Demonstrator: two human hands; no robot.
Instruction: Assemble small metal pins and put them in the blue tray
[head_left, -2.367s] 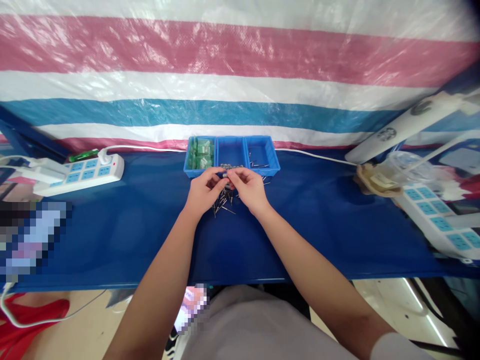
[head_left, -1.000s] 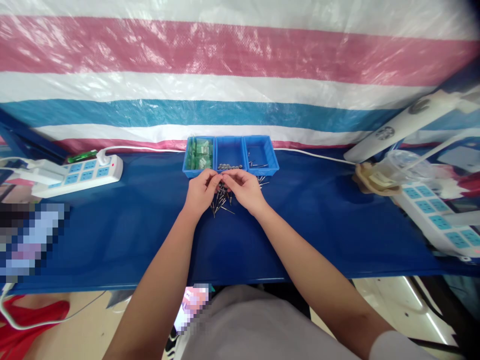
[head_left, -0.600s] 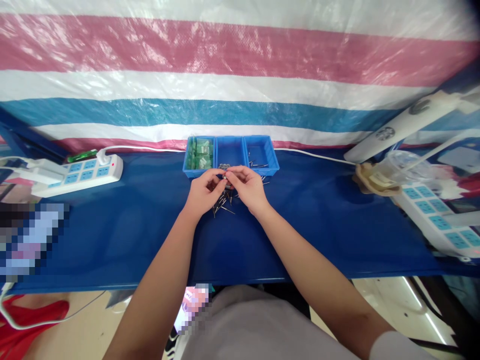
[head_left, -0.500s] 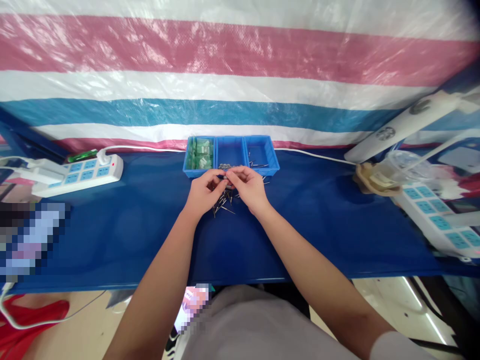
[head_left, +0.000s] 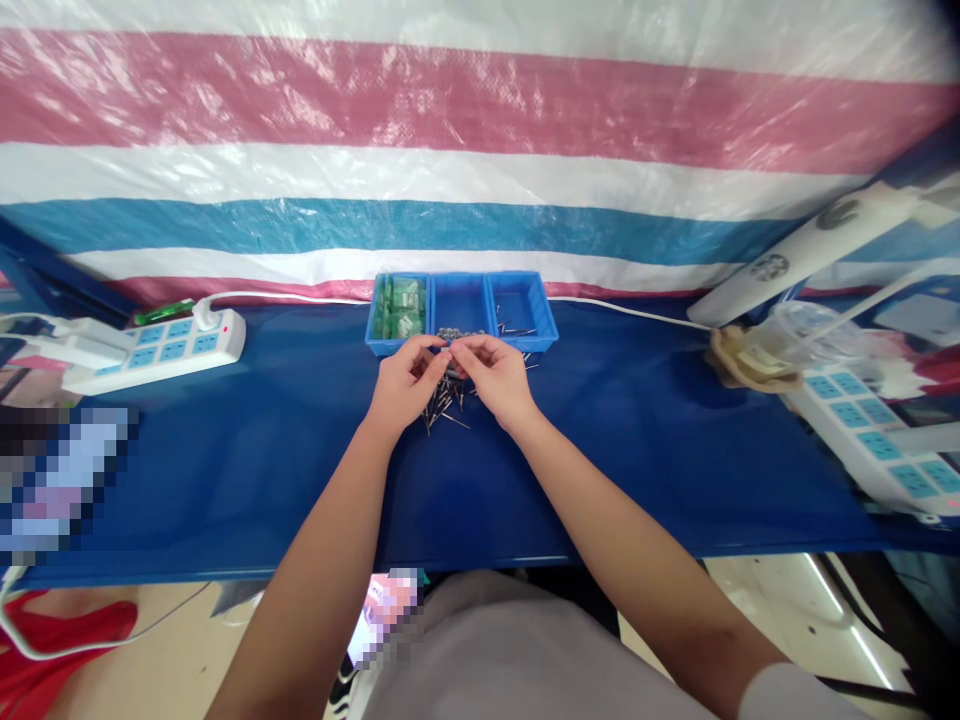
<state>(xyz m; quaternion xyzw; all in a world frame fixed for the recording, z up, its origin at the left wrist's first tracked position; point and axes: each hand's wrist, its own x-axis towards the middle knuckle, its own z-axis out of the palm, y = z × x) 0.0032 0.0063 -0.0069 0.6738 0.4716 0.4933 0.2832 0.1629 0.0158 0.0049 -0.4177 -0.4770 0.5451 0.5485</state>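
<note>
My left hand [head_left: 409, 382] and my right hand [head_left: 495, 378] meet in front of the blue three-part bin [head_left: 555, 325], fingertips pinched together. Whatever they pinch is too small and too covered to name. Below the fingers lies a loose pile of thin metal pins [head_left: 448, 405] on the blue table. Small round metal pieces [head_left: 459, 334] sit at the near end of the middle compartment, partly behind my fingers. Green packets [head_left: 405, 300] fill the left compartment. A few thin pins [head_left: 516, 330] lie in the right compartment.
On the left are a white power strip [head_left: 225, 340] with plugs and a blurred-out phone [head_left: 75, 460]. At the right stand a plastic cup [head_left: 806, 335], another power strip [head_left: 855, 430] and a leaning white tube [head_left: 780, 265]. Striped sheeting [head_left: 480, 170] hangs behind the table [head_left: 637, 450].
Both hands have barely moved, with a slight shift of the fingertips toward me. A little more of the round metal pieces shows above them.
</note>
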